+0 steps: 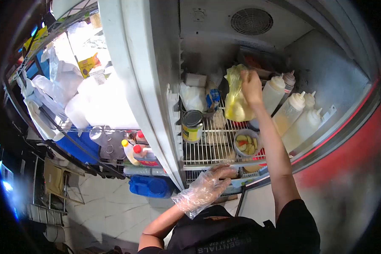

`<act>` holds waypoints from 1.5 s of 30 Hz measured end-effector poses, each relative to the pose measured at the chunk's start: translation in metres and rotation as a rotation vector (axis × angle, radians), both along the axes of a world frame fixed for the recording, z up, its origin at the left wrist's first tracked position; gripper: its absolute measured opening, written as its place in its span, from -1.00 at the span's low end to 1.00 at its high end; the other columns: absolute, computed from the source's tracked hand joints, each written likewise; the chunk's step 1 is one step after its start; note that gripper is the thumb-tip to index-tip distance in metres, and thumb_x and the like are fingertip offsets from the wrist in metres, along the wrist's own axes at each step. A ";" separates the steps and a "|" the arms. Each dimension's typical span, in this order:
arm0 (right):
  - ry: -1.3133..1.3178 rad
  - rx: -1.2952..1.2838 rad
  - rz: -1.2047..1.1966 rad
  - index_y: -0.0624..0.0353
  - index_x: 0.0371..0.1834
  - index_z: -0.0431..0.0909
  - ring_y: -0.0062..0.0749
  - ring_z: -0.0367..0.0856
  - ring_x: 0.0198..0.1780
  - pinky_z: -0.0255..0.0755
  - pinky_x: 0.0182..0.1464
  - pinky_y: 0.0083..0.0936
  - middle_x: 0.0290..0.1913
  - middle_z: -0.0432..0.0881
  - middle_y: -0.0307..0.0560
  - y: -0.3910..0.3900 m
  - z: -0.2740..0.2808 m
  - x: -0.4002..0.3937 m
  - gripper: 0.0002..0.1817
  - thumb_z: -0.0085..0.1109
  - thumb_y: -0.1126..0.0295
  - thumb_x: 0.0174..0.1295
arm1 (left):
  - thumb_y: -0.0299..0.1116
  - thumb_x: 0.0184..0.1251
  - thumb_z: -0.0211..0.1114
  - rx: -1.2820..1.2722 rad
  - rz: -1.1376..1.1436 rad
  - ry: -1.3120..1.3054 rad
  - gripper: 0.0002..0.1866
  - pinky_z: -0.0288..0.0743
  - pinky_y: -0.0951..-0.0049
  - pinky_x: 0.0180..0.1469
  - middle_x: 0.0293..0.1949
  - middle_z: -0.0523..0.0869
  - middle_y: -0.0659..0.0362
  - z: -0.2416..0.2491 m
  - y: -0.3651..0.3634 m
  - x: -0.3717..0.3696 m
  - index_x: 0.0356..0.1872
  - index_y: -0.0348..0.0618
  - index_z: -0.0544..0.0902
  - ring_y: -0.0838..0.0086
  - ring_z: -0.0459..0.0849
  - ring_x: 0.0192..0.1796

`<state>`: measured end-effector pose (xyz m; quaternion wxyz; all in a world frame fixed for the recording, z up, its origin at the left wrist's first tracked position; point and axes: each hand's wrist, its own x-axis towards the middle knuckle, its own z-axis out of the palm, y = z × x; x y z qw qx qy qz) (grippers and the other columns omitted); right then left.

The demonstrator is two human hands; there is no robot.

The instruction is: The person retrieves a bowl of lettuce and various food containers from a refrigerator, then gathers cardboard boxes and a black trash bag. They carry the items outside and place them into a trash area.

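My bare right hand [252, 88] reaches into an upright fridge, its fingers closed on the top of a yellow plastic bag [238, 101]. The bag hangs over a wire shelf [205, 151], its lower part bulging with pale contents. My left hand [211, 183], in a clear disposable glove, is at the shelf's front edge with fingers stretched out and nothing in it. Close by the bag are a white tub of sliced vegetables [246, 143] and a dark-lidded can [192, 126]. White squeeze bottles [290, 111] stand to the right of my right forearm.
The open fridge door [129, 76] is at the left. Beyond it, a wire rack holds plastic bags and bottles, with a blue jerrycan [150, 186] on the floor below. A white bag [193, 96] and a reddish tray [258, 62] sit deeper in the fridge.
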<state>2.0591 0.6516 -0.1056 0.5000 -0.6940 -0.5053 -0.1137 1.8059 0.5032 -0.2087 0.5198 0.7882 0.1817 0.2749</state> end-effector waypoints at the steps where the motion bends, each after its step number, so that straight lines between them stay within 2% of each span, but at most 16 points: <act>1: 0.001 -0.006 -0.008 0.34 -0.19 0.41 0.30 0.51 -0.12 0.34 -0.14 0.00 -0.27 0.53 0.48 -0.006 -0.007 0.000 -0.70 -0.04 0.25 0.31 | -0.39 0.35 0.14 -0.030 -0.044 0.024 -0.67 0.47 0.34 0.13 0.19 0.43 0.01 0.002 0.000 -0.002 0.12 -0.10 0.50 0.30 0.46 0.20; 5: -0.073 -0.240 -0.130 0.22 -0.06 0.28 0.23 0.52 -0.13 0.35 -0.12 0.00 -0.25 0.57 0.34 -0.005 -0.044 0.012 -0.71 0.04 0.35 0.21 | -0.40 0.37 0.12 -0.069 -0.029 0.061 -0.69 0.47 0.33 0.15 0.17 0.43 0.05 0.012 -0.006 -0.013 0.11 -0.10 0.51 0.31 0.46 0.20; 8: -0.396 0.021 -0.106 0.09 -0.07 0.37 0.00 0.45 -0.06 0.34 -0.02 -0.17 -0.18 0.50 0.04 -0.015 -0.035 -0.008 -0.57 0.14 0.53 -0.09 | -0.37 0.37 0.13 -0.084 -0.015 0.051 -0.69 0.47 0.34 0.14 0.17 0.44 0.06 0.008 -0.007 -0.019 0.11 -0.09 0.51 0.31 0.47 0.19; 12: -0.231 0.008 0.181 0.16 -0.22 0.49 0.02 0.49 -0.04 0.38 0.01 -0.15 -0.18 0.54 0.11 0.026 -0.033 -0.023 -0.72 0.11 0.53 -0.08 | -0.35 0.38 0.12 -0.105 0.032 0.098 -0.69 0.46 0.38 0.14 0.18 0.43 0.07 0.008 -0.009 -0.025 0.12 -0.09 0.51 0.31 0.48 0.18; 13: -0.185 -0.137 0.197 0.17 -0.16 0.50 0.04 0.51 0.00 0.40 0.04 -0.16 -0.13 0.56 0.17 0.039 -0.033 -0.029 -0.71 0.13 0.49 -0.03 | -0.35 0.38 0.12 -0.100 0.034 0.099 -0.69 0.46 0.38 0.14 0.18 0.43 0.07 0.010 -0.011 -0.027 0.12 -0.09 0.51 0.31 0.48 0.18; 15: -0.247 -0.229 0.261 0.19 -0.13 0.51 0.04 0.50 0.06 0.40 0.08 -0.18 -0.05 0.56 0.20 0.077 -0.051 -0.029 -0.70 0.18 0.41 0.02 | -0.33 0.33 0.15 -0.159 0.040 0.067 -0.66 0.37 0.24 0.21 0.13 0.48 -0.10 0.011 -0.012 -0.030 0.12 -0.11 0.49 0.05 0.46 0.20; 18: -0.356 -0.398 0.157 0.14 0.04 0.52 0.00 0.55 0.02 0.41 0.11 -0.24 -0.02 0.59 0.12 0.123 -0.071 -0.035 -0.53 0.30 0.32 0.00 | -0.35 0.32 0.16 -0.116 0.080 0.077 -0.66 0.37 0.23 0.20 0.14 0.48 -0.10 0.006 -0.013 -0.035 0.11 -0.12 0.49 0.04 0.46 0.20; 22: -0.380 -0.241 0.218 0.16 0.01 0.53 0.02 0.56 -0.01 0.42 0.07 -0.23 -0.07 0.63 0.09 0.153 -0.089 -0.026 -0.51 0.34 0.26 -0.02 | -0.38 0.31 0.18 -0.133 0.140 0.096 -0.66 0.38 0.23 0.19 0.16 0.46 -0.08 0.009 -0.013 -0.046 0.11 -0.11 0.50 0.07 0.45 0.20; 25: -0.200 -0.271 0.432 0.15 -0.01 0.54 0.05 0.56 -0.03 0.44 -0.01 -0.21 -0.06 0.61 0.09 0.153 -0.089 -0.015 -0.50 0.36 0.23 -0.05 | -0.37 0.30 0.19 -0.159 0.169 0.106 -0.66 0.38 0.24 0.19 0.16 0.45 -0.06 0.002 -0.013 -0.052 0.11 -0.10 0.50 0.09 0.45 0.21; 28: -0.309 -0.218 0.354 0.01 0.04 0.51 0.04 0.54 -0.02 0.45 -0.03 -0.18 -0.03 0.57 0.07 0.121 -0.076 -0.018 -0.47 0.36 0.26 -0.09 | -0.38 0.30 0.19 -0.180 0.186 0.086 -0.66 0.38 0.25 0.19 0.15 0.45 -0.06 0.001 -0.013 -0.055 0.10 -0.10 0.51 0.10 0.45 0.20; 30: -0.297 0.016 0.408 0.05 -0.09 0.56 0.05 0.54 -0.12 0.44 -0.14 -0.20 -0.14 0.56 0.03 0.084 -0.062 -0.020 -0.60 0.34 0.38 -0.08 | -0.40 0.31 0.19 -0.106 0.200 0.113 -0.67 0.42 0.30 0.16 0.14 0.46 -0.06 0.004 -0.011 -0.053 0.10 -0.11 0.51 0.12 0.47 0.19; 33: -0.207 0.065 0.430 0.10 -0.19 0.55 -0.01 0.54 -0.24 0.41 -0.23 -0.23 -0.31 0.51 -0.02 0.025 -0.047 -0.025 -0.73 0.29 0.42 -0.01 | -0.43 0.30 0.18 -0.257 0.193 0.080 -0.67 0.46 0.36 0.11 0.14 0.46 -0.05 0.007 -0.010 -0.046 0.09 -0.12 0.51 0.15 0.47 0.18; 37: -0.232 0.052 0.327 0.10 -0.33 0.56 -0.11 0.52 -0.30 0.39 -0.30 -0.30 -0.39 0.45 -0.06 -0.056 -0.043 -0.025 -0.83 0.28 0.39 0.00 | -0.46 0.30 0.16 -0.176 0.251 0.030 -0.69 0.49 0.39 0.06 0.16 0.43 -0.05 0.020 -0.009 -0.031 0.07 -0.15 0.52 0.17 0.50 0.15; 43: -0.332 0.118 0.280 0.06 -0.35 0.59 -0.23 0.51 -0.31 0.42 -0.36 -0.37 -0.35 0.49 -0.16 -0.146 -0.058 -0.034 -0.81 0.28 0.53 -0.07 | -0.52 0.25 0.16 0.321 0.512 -0.085 -0.69 0.50 0.31 0.00 0.10 0.44 -0.06 0.061 -0.009 -0.002 0.03 -0.24 0.51 0.12 0.52 0.09; 44: -0.375 0.094 0.243 0.07 -0.34 0.60 -0.26 0.50 -0.31 0.44 -0.36 -0.40 -0.33 0.50 -0.18 -0.157 -0.058 -0.036 -0.73 0.28 0.59 -0.17 | -0.49 0.22 0.20 0.541 0.575 0.065 -0.65 0.46 0.21 0.04 0.10 0.42 -0.10 0.072 -0.006 0.004 0.05 -0.27 0.48 0.04 0.49 0.07; 45: -0.371 0.090 0.237 0.07 -0.34 0.60 -0.26 0.50 -0.31 0.44 -0.36 -0.40 -0.33 0.50 -0.18 -0.165 -0.061 -0.039 -0.73 0.28 0.59 -0.17 | -0.49 0.22 0.20 0.538 0.568 0.068 -0.65 0.46 0.21 0.04 0.10 0.42 -0.10 0.078 0.000 0.014 0.05 -0.27 0.48 0.04 0.49 0.07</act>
